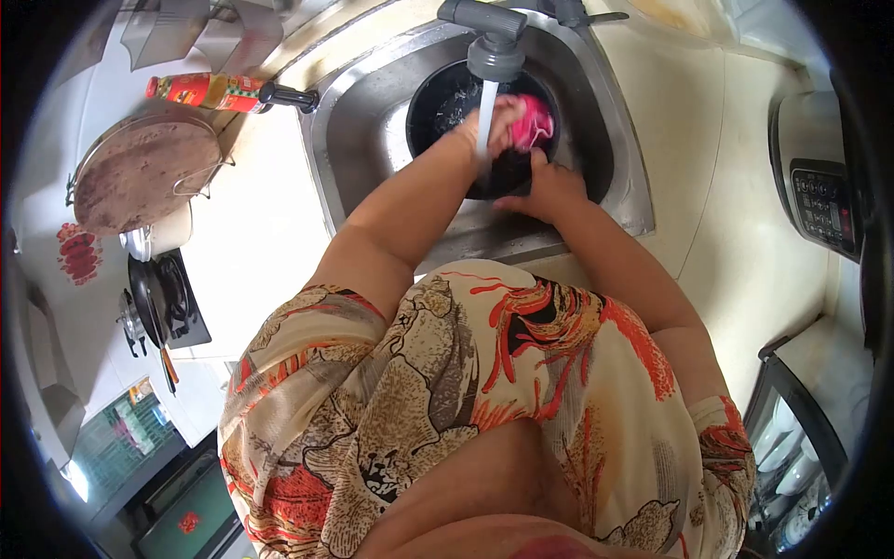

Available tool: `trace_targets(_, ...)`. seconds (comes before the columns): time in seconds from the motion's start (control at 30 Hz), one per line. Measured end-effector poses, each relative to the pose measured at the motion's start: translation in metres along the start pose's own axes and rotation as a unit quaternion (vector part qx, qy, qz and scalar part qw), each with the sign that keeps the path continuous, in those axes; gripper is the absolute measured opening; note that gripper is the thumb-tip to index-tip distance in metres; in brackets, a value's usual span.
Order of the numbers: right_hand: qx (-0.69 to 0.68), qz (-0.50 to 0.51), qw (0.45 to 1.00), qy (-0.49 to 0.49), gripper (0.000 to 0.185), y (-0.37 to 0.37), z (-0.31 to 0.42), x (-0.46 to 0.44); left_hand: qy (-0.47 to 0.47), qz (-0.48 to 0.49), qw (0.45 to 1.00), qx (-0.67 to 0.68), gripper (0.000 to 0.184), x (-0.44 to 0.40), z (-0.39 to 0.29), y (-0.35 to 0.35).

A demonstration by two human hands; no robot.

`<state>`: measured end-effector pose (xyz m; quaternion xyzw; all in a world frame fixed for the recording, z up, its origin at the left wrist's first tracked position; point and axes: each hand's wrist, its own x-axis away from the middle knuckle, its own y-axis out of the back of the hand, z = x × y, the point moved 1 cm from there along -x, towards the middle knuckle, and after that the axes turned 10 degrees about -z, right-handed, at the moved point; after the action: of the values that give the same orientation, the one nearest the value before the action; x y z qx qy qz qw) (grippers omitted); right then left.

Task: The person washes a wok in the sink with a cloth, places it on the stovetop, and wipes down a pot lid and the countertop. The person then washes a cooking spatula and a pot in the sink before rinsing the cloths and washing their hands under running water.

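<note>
A round black pot (438, 107) sits in the steel sink with water in it. My left hand (501, 126) is inside the pot, its fingers closed on a bright pink cloth (533, 123) with a white edge, pressed near the pot's far right wall. My right hand (556, 189) grips the pot's near right rim, thumb and fingers on either side. From the grey faucet (495, 58) a stream of water (486, 116) falls past my left wrist into the pot. Part of the pot is hidden by my hands.
The steel sink (363, 121) surrounds the pot. Left of it lie a red-labelled bottle (219, 92) and a round wooden board (144, 175) in a wire rack. A black pan (144, 293) is farther down. On the right counter stands an electric cooker (819, 172) with buttons.
</note>
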<state>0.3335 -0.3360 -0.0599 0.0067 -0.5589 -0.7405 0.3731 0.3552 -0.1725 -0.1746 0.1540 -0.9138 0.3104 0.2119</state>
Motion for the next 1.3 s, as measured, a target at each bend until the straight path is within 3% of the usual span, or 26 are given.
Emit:
trace_targets(0.07,-0.003,0.008,1.000,0.028,0.104,-0.003,-0.002,0.002,-0.035,-0.041,0.994,0.090,0.012,0.008,-0.048,-0.031)
trace_targets(0.13,0.006,0.012,0.999,0.040,0.101,0.001,-0.001,0.005,-0.041,-0.049,0.987,0.145,0.013,0.003,-0.082,-0.022)
trace_targets(0.17,0.010,0.016,0.999,0.049,0.098,0.002,0.000,0.007,-0.034,-0.092,0.991,0.087,0.014,0.027,-0.102,-0.035)
trace_targets(0.2,0.014,0.015,0.998,0.052,0.098,0.001,-0.002,0.008,-0.084,-0.127,0.978,0.146,0.012,-0.019,-0.081,0.008)
trace_targets(0.27,-0.095,-0.091,0.991,0.009,0.084,-0.008,-0.012,0.009,-0.088,-0.123,0.981,0.124,0.012,-0.022,-0.075,0.027)
trace_targets(0.3,-0.095,-0.090,0.991,0.011,0.084,-0.016,-0.018,0.004,-0.074,-0.121,0.985,0.101,0.013,-0.020,-0.070,0.028)
trace_targets(0.37,-0.283,-0.153,0.941,-0.108,0.073,-0.026,-0.036,-0.011,-0.035,-0.091,0.993,0.062,0.016,0.005,-0.066,0.007)
trace_targets(0.4,-0.281,-0.148,0.942,-0.107,0.073,-0.027,-0.045,-0.015,-0.016,-0.145,0.989,0.023,0.018,0.014,-0.064,-0.005)
trace_targets(0.43,-0.473,-0.095,0.858,-0.178,0.065,-0.025,-0.052,-0.017,-0.013,-0.122,0.992,0.020,0.017,0.024,-0.061,-0.018)
trace_targets(0.47,-0.641,-0.037,0.728,-0.241,0.058,-0.024,-0.056,-0.020,-0.009,-0.098,0.995,0.016,0.015,0.035,-0.056,-0.026)
trace_targets(0.5,-0.683,-0.014,0.686,-0.250,0.041,-0.025,-0.060,-0.023,-0.031,-0.056,0.998,0.017,0.017,0.044,-0.044,-0.031)
trace_targets(0.53,-0.682,-0.013,0.687,-0.250,0.041,-0.025,-0.059,-0.024,-0.052,-0.014,0.998,0.017,0.019,0.048,-0.031,-0.033)
trace_targets(0.57,-0.691,-0.004,0.675,-0.257,0.036,-0.024,-0.057,-0.024,0.003,-0.036,0.999,0.005,0.016,0.046,-0.021,-0.044)
trace_targets(0.6,-0.701,0.005,0.663,-0.264,0.032,-0.023,-0.056,-0.026,0.022,-0.080,0.990,-0.114,0.015,0.050,-0.012,-0.048)
trace_targets(0.67,-0.718,0.027,0.653,-0.241,0.029,-0.026,-0.059,-0.029,0.019,-0.040,0.944,-0.327,0.014,0.080,-0.026,-0.064)
trace_targets(0.73,-0.734,0.052,0.641,-0.219,0.027,-0.031,-0.061,-0.034,-0.017,-0.013,0.925,-0.379,0.019,0.078,-0.001,-0.040)
trace_targets(0.8,-0.683,0.027,0.696,-0.222,0.024,-0.035,-0.061,-0.039,-0.154,0.111,0.830,-0.524,0.023,0.085,0.004,-0.020)
trace_targets(0.83,-0.685,0.028,0.694,-0.222,0.024,-0.035,-0.059,-0.038,-0.207,0.145,0.747,-0.615,0.026,0.098,-0.007,-0.016)
trace_targets(0.97,-0.642,0.011,0.733,-0.225,0.020,-0.036,-0.054,-0.037,-0.159,0.203,0.633,-0.730,0.026,0.145,-0.060,0.007)
trace_targets(1.0,-0.636,0.008,0.738,-0.224,0.020,-0.036,-0.053,-0.037,-0.158,0.203,0.633,-0.730,0.026,0.145,-0.073,0.012)
trace_targets(1.07,-0.625,0.007,0.748,-0.222,0.019,-0.032,-0.049,-0.036,-0.043,0.222,0.565,-0.794,0.029,0.136,-0.097,0.021)
trace_targets(1.2,-0.603,0.016,0.770,-0.207,0.018,-0.030,-0.048,-0.035,0.028,0.140,0.514,-0.846,0.022,0.095,-0.115,0.021)
trace_targets(1.27,-0.599,0.013,0.774,-0.206,0.018,-0.025,-0.045,-0.032,-0.170,0.017,0.450,-0.877,0.021,0.072,-0.096,0.030)
trace_targets(1.3,-0.597,0.014,0.775,-0.206,0.018,-0.023,-0.044,-0.030,-0.144,0.016,0.373,-0.916,0.029,0.059,-0.080,0.032)
